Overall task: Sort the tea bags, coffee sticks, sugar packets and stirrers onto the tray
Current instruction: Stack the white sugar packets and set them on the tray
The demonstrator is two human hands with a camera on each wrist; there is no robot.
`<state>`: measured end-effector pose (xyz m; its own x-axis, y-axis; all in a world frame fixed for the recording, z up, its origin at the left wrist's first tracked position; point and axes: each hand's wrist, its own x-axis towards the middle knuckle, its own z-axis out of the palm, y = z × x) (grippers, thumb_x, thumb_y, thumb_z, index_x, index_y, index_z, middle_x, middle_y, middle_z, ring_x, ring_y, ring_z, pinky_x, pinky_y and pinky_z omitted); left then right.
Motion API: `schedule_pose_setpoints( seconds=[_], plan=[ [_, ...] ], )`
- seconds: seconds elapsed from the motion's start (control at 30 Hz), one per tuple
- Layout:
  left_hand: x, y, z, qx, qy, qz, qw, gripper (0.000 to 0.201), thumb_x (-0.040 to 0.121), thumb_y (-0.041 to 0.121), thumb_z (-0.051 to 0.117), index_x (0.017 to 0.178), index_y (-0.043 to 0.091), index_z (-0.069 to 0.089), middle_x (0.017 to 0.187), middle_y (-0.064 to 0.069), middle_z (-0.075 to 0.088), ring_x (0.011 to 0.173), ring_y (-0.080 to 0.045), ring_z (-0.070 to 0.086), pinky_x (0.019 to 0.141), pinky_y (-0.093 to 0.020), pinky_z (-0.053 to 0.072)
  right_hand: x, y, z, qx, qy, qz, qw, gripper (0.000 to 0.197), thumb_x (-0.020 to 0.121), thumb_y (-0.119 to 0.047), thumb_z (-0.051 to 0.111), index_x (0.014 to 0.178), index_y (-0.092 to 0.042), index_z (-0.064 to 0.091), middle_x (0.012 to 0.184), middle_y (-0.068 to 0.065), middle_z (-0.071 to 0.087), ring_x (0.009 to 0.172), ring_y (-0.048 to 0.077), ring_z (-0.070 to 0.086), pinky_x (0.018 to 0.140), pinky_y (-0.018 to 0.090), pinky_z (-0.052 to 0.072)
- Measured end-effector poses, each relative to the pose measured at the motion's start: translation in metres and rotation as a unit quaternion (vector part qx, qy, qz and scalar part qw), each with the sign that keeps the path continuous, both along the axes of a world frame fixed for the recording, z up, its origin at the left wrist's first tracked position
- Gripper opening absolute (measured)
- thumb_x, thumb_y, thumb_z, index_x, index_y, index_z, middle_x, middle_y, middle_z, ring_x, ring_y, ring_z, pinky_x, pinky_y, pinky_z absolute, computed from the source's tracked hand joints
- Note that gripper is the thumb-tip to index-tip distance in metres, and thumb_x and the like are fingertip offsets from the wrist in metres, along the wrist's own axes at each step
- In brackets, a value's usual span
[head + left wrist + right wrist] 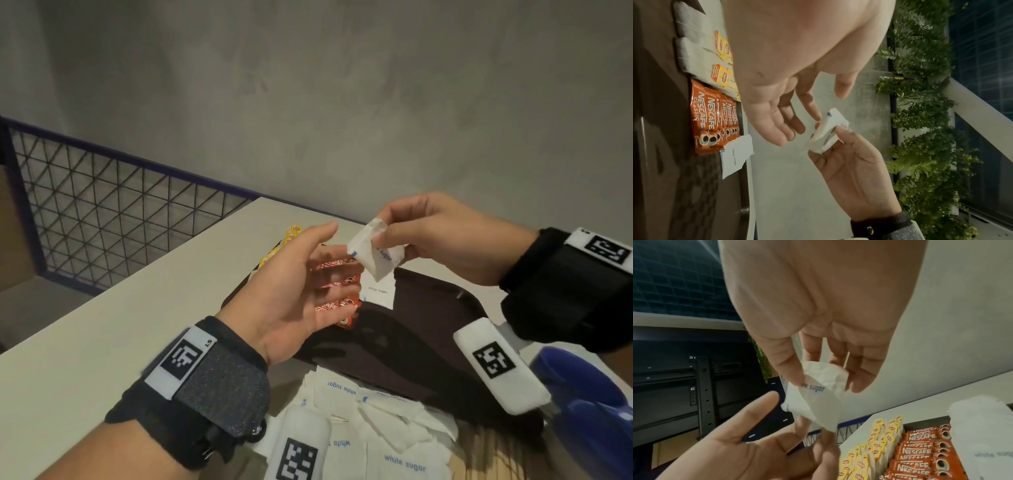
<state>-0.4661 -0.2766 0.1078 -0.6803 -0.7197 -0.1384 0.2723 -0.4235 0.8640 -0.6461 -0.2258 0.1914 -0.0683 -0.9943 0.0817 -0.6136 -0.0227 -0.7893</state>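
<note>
My right hand [380, 229] pinches a crumpled white sugar packet [371, 255] between thumb and fingers, in the air above the dark brown tray [428, 325]. My left hand [329, 267] is open, palm up, just left of the packet. Its fingertips [807, 423] reach the packet's lower corner [818, 394], but contact is unclear. On the tray lie a row of red coffee sticks [709, 116], yellow-tagged tea bags [723, 48] beyond them, and one flat sugar packet [736, 154] beside the sticks.
A loose pile of white sugar packets [376, 428] lies on the table in front of the tray. A blue object [589, 404] sits at the lower right. A wire-mesh railing [102, 212] borders the table's [102, 342] far left side, and a grey wall stands behind.
</note>
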Motion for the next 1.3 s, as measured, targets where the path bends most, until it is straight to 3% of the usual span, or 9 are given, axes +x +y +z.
schedule_pose_setpoints(
  seconds=[0.1,0.23,0.4,0.53,0.67,0.83,0.97,1.13,1.3],
  plan=[
    [-0.002,0.003,0.001,-0.070,-0.016,0.026,0.997,0.022,0.080,0.045,0.078,0.091,0.026,0.080,0.096,0.003,0.078,0.093,-0.016,0.069,0.089,-0.038,0.051,-0.002,0.003,0.002,0.030,-0.003,-0.007,1.000,0.009,0.092,-0.001,0.066,0.086,-0.007,0.070,0.091,0.014,0.069,0.079,0.020,0.058,0.064,0.031,0.046],
    [-0.002,0.000,-0.003,-0.083,-0.025,0.069,0.994,0.012,0.087,0.023,0.078,0.099,0.021,0.078,0.090,0.003,0.078,0.084,-0.013,0.070,0.076,-0.032,0.051,-0.002,0.005,-0.001,0.036,-0.019,-0.007,0.999,0.006,0.091,-0.004,0.068,0.096,-0.001,0.071,0.094,0.016,0.071,0.075,0.018,0.061,0.059,0.029,0.045],
    [-0.002,-0.002,-0.003,-0.072,-0.013,0.095,0.993,0.014,0.089,0.021,0.077,0.102,0.018,0.075,0.093,-0.002,0.079,0.078,-0.013,0.071,0.076,-0.031,0.051,-0.007,0.006,-0.005,0.086,-0.011,0.017,0.996,0.024,0.086,-0.006,0.072,0.108,0.004,0.071,0.101,0.020,0.076,0.076,0.020,0.065,0.059,0.025,0.052],
    [-0.002,-0.001,-0.003,-0.119,-0.043,0.088,0.988,0.033,0.084,0.029,0.081,0.112,0.014,0.075,0.099,-0.001,0.080,0.083,-0.012,0.072,0.077,-0.032,0.049,-0.008,0.006,-0.005,0.093,-0.006,0.034,0.995,0.030,0.081,-0.012,0.074,0.105,0.005,0.071,0.089,0.014,0.076,0.068,0.017,0.065,0.054,0.023,0.052],
    [-0.002,0.001,-0.003,-0.126,-0.071,0.100,0.984,0.018,0.087,0.025,0.079,0.102,0.016,0.077,0.090,0.003,0.080,0.069,-0.005,0.071,0.071,-0.028,0.049,-0.012,0.001,-0.003,0.096,0.013,0.030,0.995,0.040,0.076,-0.016,0.075,0.108,0.008,0.071,0.098,0.026,0.073,0.069,0.020,0.063,0.056,0.023,0.055],
    [0.001,-0.003,-0.002,-0.120,-0.095,0.145,0.977,0.010,0.088,0.015,0.079,0.096,0.009,0.080,0.089,-0.003,0.079,0.055,-0.002,0.067,0.044,-0.015,0.046,-0.041,-0.017,-0.009,0.147,0.069,-0.031,0.986,0.022,0.089,-0.008,0.072,0.108,0.002,0.073,0.102,0.021,0.075,0.069,0.016,0.063,0.061,0.025,0.054],
    [0.003,-0.005,0.000,-0.129,-0.110,0.159,0.973,0.009,0.091,0.025,0.076,0.094,0.017,0.079,0.086,0.005,0.079,0.063,-0.001,0.066,0.047,-0.015,0.046,-0.062,-0.040,-0.040,0.213,0.172,-0.071,0.959,0.013,0.093,-0.005,0.071,0.105,0.000,0.070,0.104,0.024,0.075,0.073,0.019,0.069,0.065,0.030,0.058],
    [0.003,-0.008,0.002,-0.128,-0.117,0.159,0.972,0.011,0.092,0.029,0.074,0.098,0.020,0.076,0.087,0.007,0.078,0.076,-0.008,0.064,0.067,-0.027,0.042,-0.070,-0.061,-0.069,0.258,0.220,-0.094,0.936,0.012,0.093,-0.004,0.071,0.104,-0.002,0.069,0.090,0.019,0.077,0.073,0.022,0.075,0.073,0.035,0.063],
    [0.004,-0.010,0.000,-0.126,-0.116,0.158,0.972,0.017,0.093,0.029,0.072,0.105,0.019,0.075,0.085,0.008,0.077,0.074,-0.008,0.063,0.066,-0.027,0.042,-0.067,-0.067,-0.081,0.253,0.257,-0.118,0.925,0.014,0.092,-0.002,0.071,0.092,-0.011,0.060,0.078,0.017,0.074,0.065,0.025,0.075,0.072,0.039,0.064]
  ],
)
